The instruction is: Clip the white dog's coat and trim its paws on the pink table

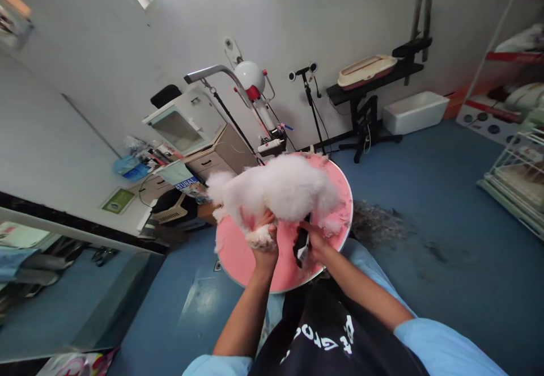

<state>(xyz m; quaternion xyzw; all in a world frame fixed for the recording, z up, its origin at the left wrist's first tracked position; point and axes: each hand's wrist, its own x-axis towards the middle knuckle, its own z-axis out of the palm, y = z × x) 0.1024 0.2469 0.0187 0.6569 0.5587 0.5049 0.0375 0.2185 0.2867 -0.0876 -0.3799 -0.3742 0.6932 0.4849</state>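
A fluffy white dog (289,186) is on a round pink grooming table (255,268), its coat partly hiding the tabletop. My left hand (267,237) is closed around one of the dog's legs, with the pale paw (260,239) beside my fingers. In my right hand (313,241) is a black and white hair clipper (301,247), its upper end against the fur at the dog's lower side. Loose tufts of white fur (331,225) lie on the table near the clipper.
A grooming arm (219,71) with a hanging strap rises behind the table. A heap of grey hair (378,222) covers the floor at right. Further back stand drawers (212,160), a black tripod stand (311,104), a white tub (415,113) and a wire cage (518,166).
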